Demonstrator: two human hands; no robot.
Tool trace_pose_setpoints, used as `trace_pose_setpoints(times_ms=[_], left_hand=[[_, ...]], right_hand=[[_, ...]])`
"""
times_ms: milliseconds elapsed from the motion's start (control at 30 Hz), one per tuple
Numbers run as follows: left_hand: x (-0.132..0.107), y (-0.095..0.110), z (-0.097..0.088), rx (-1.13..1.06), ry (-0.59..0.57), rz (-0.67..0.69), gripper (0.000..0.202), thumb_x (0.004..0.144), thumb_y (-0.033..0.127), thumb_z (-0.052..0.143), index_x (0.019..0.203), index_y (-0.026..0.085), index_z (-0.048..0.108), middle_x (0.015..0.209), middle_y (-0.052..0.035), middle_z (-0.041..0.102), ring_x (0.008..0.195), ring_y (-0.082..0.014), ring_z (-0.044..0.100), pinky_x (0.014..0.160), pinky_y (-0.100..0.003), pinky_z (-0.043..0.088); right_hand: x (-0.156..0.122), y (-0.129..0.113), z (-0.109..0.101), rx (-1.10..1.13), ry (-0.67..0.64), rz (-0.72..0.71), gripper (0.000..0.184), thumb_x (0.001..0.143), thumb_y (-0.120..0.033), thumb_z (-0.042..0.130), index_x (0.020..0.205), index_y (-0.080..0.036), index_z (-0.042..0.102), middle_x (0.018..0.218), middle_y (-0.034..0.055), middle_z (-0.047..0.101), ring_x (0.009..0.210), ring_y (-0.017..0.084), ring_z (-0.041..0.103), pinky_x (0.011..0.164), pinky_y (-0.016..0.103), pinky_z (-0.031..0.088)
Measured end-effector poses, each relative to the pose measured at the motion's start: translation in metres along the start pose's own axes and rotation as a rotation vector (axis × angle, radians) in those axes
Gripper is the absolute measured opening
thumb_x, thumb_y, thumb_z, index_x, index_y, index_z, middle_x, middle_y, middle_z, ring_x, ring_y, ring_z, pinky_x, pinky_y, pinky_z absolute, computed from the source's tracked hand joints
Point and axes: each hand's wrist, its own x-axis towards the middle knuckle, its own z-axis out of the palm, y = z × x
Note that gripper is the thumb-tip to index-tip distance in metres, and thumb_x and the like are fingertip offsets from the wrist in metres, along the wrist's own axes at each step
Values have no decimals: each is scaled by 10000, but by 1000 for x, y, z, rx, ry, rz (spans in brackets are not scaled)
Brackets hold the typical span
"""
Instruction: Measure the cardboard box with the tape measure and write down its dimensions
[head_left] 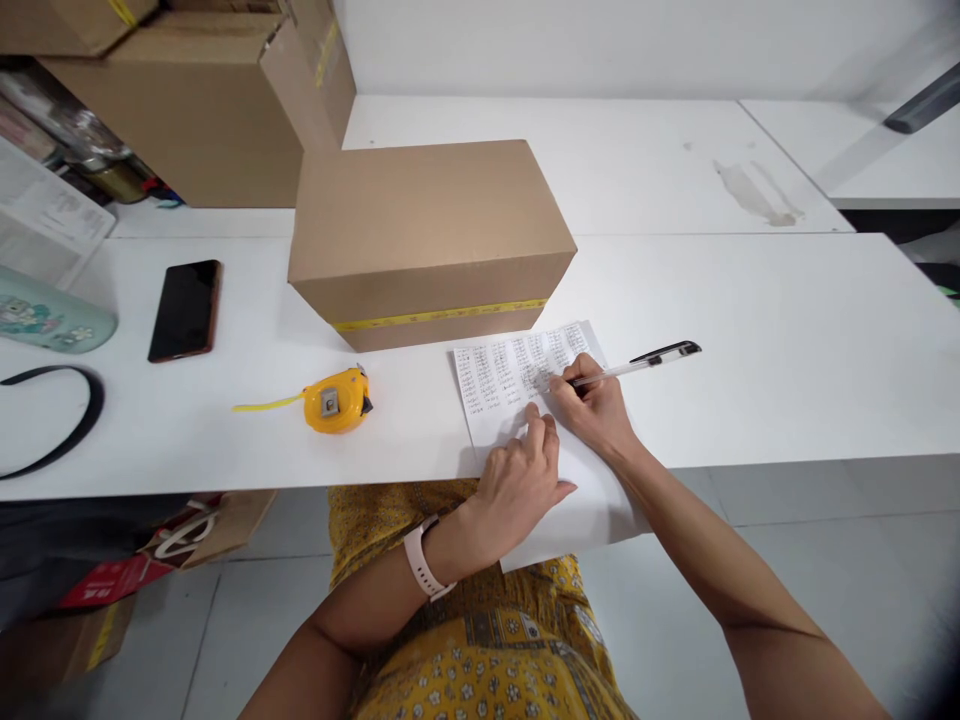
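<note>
Head view: beside the white tabletop (750, 330), I saw the person's right hand (596, 412) pinching a clear-barrelled pen (637, 364) between thumb and fingers, over columns of handwriting on white paper (577, 465). That paper overhung the tabletop's near edge. The left hand (517, 490) steadied it, index finger extended, other fingers bent, thumb spread away. Just behind stood a closed cardboard box (431, 215); leftward, by the near edge, lay a yellow tape measure (336, 402).
</note>
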Motion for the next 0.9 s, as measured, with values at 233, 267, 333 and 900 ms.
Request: trace_pose_setpoints(times_ms=[233, 267, 333, 900], left_hand=[[0, 0, 0, 17, 15, 4, 786, 931, 558, 632, 1489, 24, 481, 1527, -298, 474, 878, -252, 735, 611, -291, 588], [0, 0, 0, 17, 18, 7, 787, 931, 558, 631, 1487, 21, 482, 1528, -300, 472, 868, -249, 736, 611, -291, 589], [0, 0, 0, 18, 20, 10, 791, 930, 560, 631, 1488, 19, 481, 1529, -303, 469, 856, -250, 736, 609, -296, 589], [2, 1, 1, 11, 7, 6, 803, 925, 559, 636, 1495, 19, 468, 1547, -310, 442, 864, -250, 740, 617, -292, 587]], right_hand=[[0, 0, -1, -19, 5, -21, 235, 781, -240, 644, 655, -234, 447, 555, -61, 421, 522, 103, 364, 493, 266, 293], [0, 0, -1, -21, 3, -19, 232, 782, -239, 643, 656, -234, 448, 557, -61, 423, 522, 104, 365, 492, 266, 294], [0, 0, -1, -22, 0, -11, 227, 784, -241, 642, 661, -234, 451, 558, -60, 428, 521, 105, 369, 490, 267, 299], [-1, 2, 2, -24, 12, 0, 232, 795, -235, 643, 664, -234, 452, 553, -61, 420, 517, 106, 371, 498, 269, 299]])
